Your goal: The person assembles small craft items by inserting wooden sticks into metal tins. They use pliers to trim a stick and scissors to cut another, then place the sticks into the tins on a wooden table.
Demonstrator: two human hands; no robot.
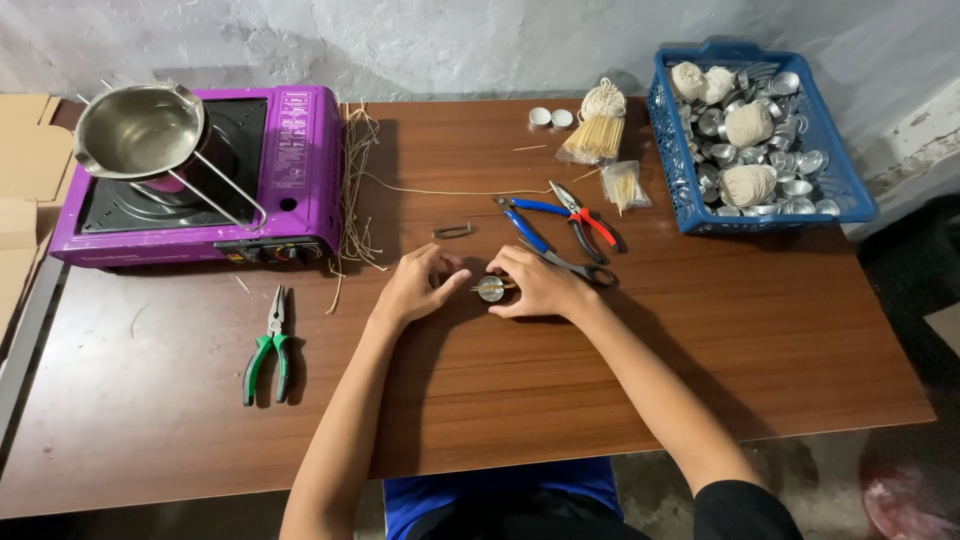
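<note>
Head view
Basket (858, 190): blue, on the surface's far right corner; holds many small metal cups and four balls of pale string.
Pot (140, 128): steel, empty, sits on the purple stove (300, 190) at far left, wire handles pointing toward the surface's middle.
Bag (624, 186): small and clear, with short sticks in it, left of the basket.
Cup (491, 289): small and round, metal, on the surface (760, 340) at centre, between both hands, open side up.
Stick (497, 287): thin, lies across the cup's rim, long axis left to right.
Left hand (415, 285): fingers curled narrow, tips just beside the cup's left edge; whether they touch it I cannot tell.
Right hand (540, 283): fingers closed against the cup's right side, at the stick's end.
Pliers (270, 345): green handles, near left, nose pointing away.
Cutters (560, 215): blue and red, just beyond the right hand.
</note>
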